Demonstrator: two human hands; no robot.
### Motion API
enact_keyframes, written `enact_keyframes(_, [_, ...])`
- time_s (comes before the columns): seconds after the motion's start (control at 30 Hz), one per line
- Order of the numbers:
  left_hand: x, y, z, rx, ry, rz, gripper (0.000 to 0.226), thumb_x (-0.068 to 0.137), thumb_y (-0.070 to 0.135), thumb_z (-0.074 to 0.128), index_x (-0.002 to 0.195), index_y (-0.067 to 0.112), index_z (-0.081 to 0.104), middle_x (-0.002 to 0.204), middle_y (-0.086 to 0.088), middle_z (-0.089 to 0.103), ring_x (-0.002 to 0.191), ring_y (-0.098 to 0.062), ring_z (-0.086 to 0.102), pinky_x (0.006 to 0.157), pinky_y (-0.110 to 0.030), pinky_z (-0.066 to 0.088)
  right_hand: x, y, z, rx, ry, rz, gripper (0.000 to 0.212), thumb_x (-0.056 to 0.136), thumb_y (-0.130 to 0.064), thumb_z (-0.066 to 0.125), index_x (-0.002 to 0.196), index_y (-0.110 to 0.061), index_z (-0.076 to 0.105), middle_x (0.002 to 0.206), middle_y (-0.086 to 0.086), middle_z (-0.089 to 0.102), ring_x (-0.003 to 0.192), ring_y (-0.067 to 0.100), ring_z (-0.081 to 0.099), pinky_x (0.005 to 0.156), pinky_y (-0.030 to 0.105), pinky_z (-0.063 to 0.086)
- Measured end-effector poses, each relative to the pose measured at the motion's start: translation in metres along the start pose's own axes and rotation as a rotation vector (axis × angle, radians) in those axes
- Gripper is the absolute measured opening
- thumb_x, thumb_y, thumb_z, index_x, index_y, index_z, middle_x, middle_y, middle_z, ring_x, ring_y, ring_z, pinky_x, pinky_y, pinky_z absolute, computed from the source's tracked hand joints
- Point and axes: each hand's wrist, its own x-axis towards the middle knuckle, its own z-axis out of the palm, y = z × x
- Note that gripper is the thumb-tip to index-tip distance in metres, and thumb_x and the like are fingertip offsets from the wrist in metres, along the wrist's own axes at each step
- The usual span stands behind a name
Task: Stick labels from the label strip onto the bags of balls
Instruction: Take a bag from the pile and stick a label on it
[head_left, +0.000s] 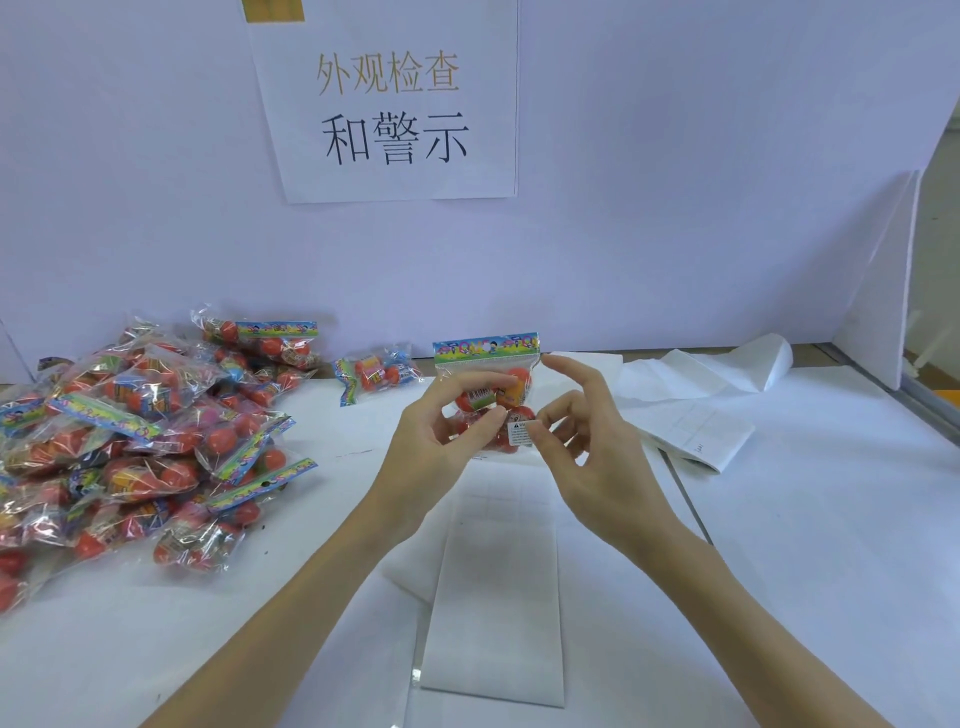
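- Just then my left hand (441, 431) held one bag of balls (488, 395) up off the white table (779, 545), fingers curled round its clear lower part; its printed card header (485, 347) stood upright on top
- my right hand (582, 441) pinched a small white warning label (521, 433) between thumb and forefinger, right against the front of the bag near the bottom; the other fingers were spread and lifted clear
- whether the label had already stuck I could not tell
- the bag looked light and crinkly to me, the film slick and the round balls inside likely to roll under pressure; I judged it best gripped from behind over a ball, so the film was backed where the label pressed on
- the label seemed thin and floppy, best held by one edge
- the label strip (498, 597) lay flat on the table below my hands, near me; more backing paper (696, 431) lay to the right
- a heap of bags (135, 447) sat on the left; one stray bag (376, 375) lay by the back wall, under a printed sign (389, 104)
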Motion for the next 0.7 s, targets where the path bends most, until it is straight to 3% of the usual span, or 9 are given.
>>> enact_keyframes(0.2, [-0.0003,-0.0006,-0.0002,0.010,-0.005,-0.025,0.028,0.098,0.008,0.068,0.125,0.017,0.070,0.138,-0.001,0.065,0.114,-0.032,0.070,0.086,-0.047,0.063,0.0001,0.0012,0.0013,0.007,0.022,0.020,0.060,0.100,-0.019,0.069,0.144,-0.046,0.039,0.090,-0.013,0.065,0.072,0.013,0.062,0.064,0.013,0.047])
enact_keyframes(0.4, [-0.0001,-0.0033,0.0015,0.103,0.020,0.003,0.037,0.091,0.008,0.080,0.122,0.025,0.072,0.134,0.007,0.065,0.115,-0.029,0.069,0.085,-0.042,0.064,-0.0004,-0.0013,0.0000,-0.014,0.011,0.016,0.057,0.100,-0.021,0.069,0.142,-0.047,0.040,0.092,-0.014,0.065,0.076,0.012,0.064,0.066,0.019,0.051])
enact_keyframes(0.57, [-0.0010,-0.0048,0.0035,0.184,0.061,0.090,0.040,0.091,0.006,0.079,0.123,0.027,0.071,0.133,0.008,0.062,0.120,-0.027,0.065,0.086,-0.036,0.063,-0.0003,0.0026,-0.0028,-0.434,0.112,0.008,0.046,0.104,-0.033,0.059,0.142,-0.041,0.035,0.103,-0.018,0.054,0.082,0.003,0.062,0.063,0.026,0.050])
enact_keyframes(0.63, [-0.0003,-0.0037,0.0026,0.154,0.072,0.066,0.040,0.091,0.004,0.078,0.122,0.028,0.071,0.133,0.006,0.062,0.116,-0.027,0.067,0.085,-0.037,0.063,0.0016,0.0036,-0.0061,-0.352,0.131,0.110,0.036,0.104,-0.043,0.055,0.137,-0.040,0.042,0.108,-0.014,0.056,0.086,0.000,0.063,0.066,0.023,0.049])
enact_keyframes(0.7, [0.0001,-0.0028,0.0028,0.120,0.070,0.045,0.041,0.091,0.003,0.077,0.123,0.027,0.071,0.133,0.004,0.063,0.112,-0.028,0.070,0.085,-0.039,0.063,0.0039,0.0020,-0.0065,-0.144,0.090,0.221,0.030,0.098,-0.059,0.055,0.123,-0.043,0.053,0.100,-0.013,0.065,0.081,0.003,0.068,0.067,0.023,0.052])
